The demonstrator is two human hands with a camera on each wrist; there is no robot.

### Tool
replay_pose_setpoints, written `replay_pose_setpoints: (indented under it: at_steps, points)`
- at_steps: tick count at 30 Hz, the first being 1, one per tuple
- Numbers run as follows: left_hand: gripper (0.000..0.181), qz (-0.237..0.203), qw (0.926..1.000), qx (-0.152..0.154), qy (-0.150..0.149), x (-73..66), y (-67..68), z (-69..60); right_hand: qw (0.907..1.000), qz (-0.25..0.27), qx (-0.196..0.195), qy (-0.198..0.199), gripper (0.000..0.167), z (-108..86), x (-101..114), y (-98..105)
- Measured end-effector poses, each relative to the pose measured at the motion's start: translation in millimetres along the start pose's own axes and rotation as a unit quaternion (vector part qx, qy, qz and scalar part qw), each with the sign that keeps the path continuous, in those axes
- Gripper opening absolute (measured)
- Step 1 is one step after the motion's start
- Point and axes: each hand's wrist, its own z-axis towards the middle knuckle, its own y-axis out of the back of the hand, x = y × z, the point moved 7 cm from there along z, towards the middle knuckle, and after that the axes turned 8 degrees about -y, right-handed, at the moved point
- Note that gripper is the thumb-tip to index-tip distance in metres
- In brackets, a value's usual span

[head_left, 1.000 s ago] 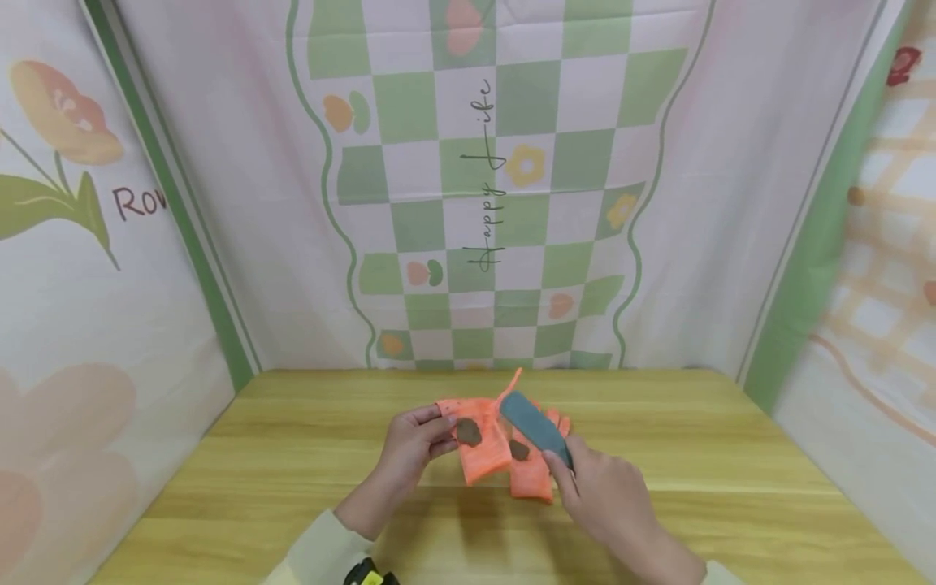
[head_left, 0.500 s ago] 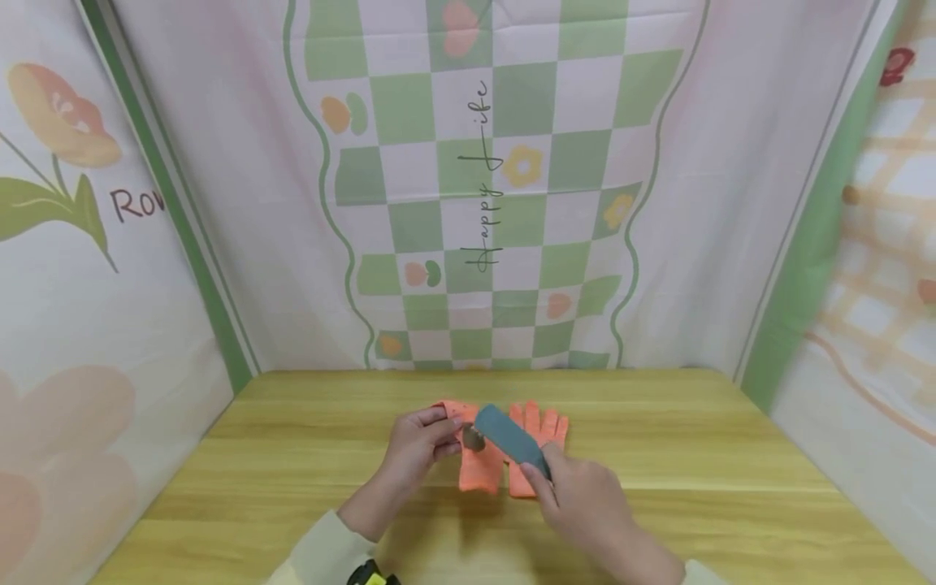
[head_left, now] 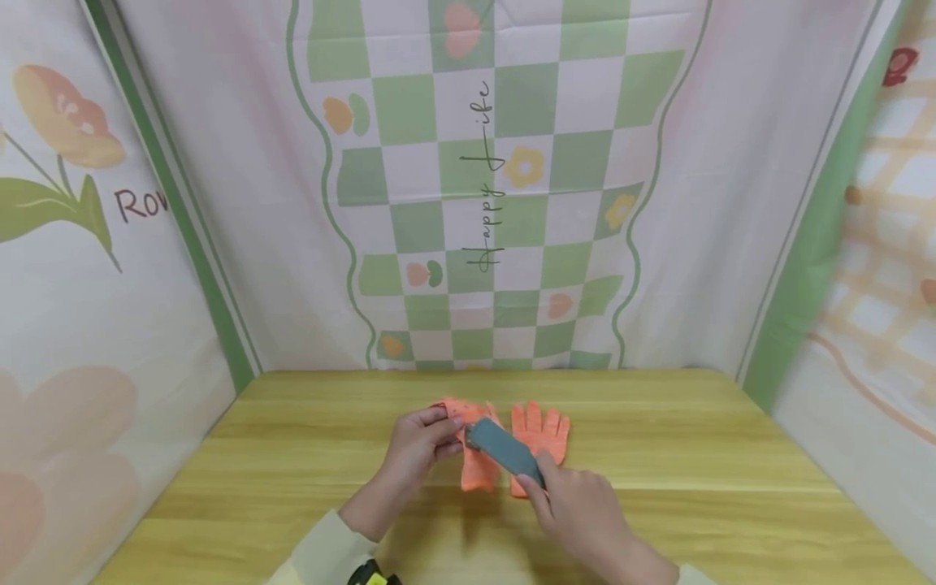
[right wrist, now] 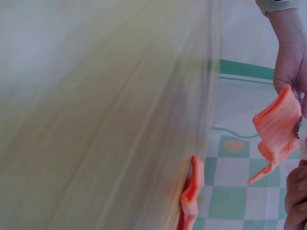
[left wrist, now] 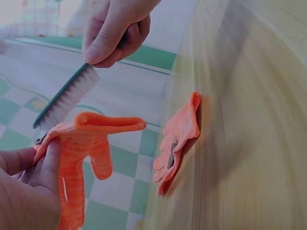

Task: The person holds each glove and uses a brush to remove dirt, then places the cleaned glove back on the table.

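Note:
My left hand (head_left: 413, 447) pinches an orange knitted glove (head_left: 478, 473) by its left edge, holding it above the table. In my right hand (head_left: 585, 508) is a brush with a blue-green back (head_left: 504, 448), gripped at its near end. White bristles (left wrist: 72, 93) show in the left wrist view, their far end at the held glove. The brush head covers most of the glove's brown patch in the head view. A second orange glove (head_left: 539, 431) lies on the table, just right of the held one. A brown patch (left wrist: 171, 157) on it appears in the left wrist view.
The wooden table (head_left: 292, 455) extends to both sides of the hands. Behind it hangs a green-and-white checked curtain (head_left: 468, 244). Printed cloth walls (head_left: 88, 309) enclose both sides.
The brush has moved left and slightly down, from in front of the second glove onto the held glove's brown patch. The second glove's fingers are uncovered. My left hand has hardly moved.

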Motion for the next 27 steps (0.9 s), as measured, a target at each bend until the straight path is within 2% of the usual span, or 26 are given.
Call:
replay_pose_setpoints:
  at_steps: [7,11,14,18,22,27]
  points:
    - [0.014,-0.002,1.0000,0.003,-0.006,-1.5,0.6,-0.2,0.9998,-0.011,0.012,-0.006,0.031,-3.3,-7.4,-2.1]
    - [0.018,-0.001,1.0000,-0.002,-0.007,-4.2,2.9,-1.0,0.9973,-0.037,0.049,-0.042,0.029,-4.3,-15.9,-4.4]
    - [0.013,0.001,0.9999,-0.005,-0.010,-5.2,4.3,-0.8,0.9940,-0.055,0.067,-0.066,0.027,-5.9,-22.5,-3.9]
    - [0.014,0.006,0.9999,-0.005,-0.010,-3.8,5.2,-0.1,0.9936,-0.038,0.068,-0.082,0.028,-5.2,-26.1,-0.1]
    - [0.019,0.003,0.9999,-0.008,-0.006,-0.6,5.4,0.2,0.9955,-0.003,0.056,-0.077,0.029,-2.7,-23.0,3.9]
    - [0.012,0.005,1.0000,0.000,-0.008,2.3,3.5,0.1,0.9986,0.027,0.027,-0.036,0.030,-0.7,-11.3,5.7]
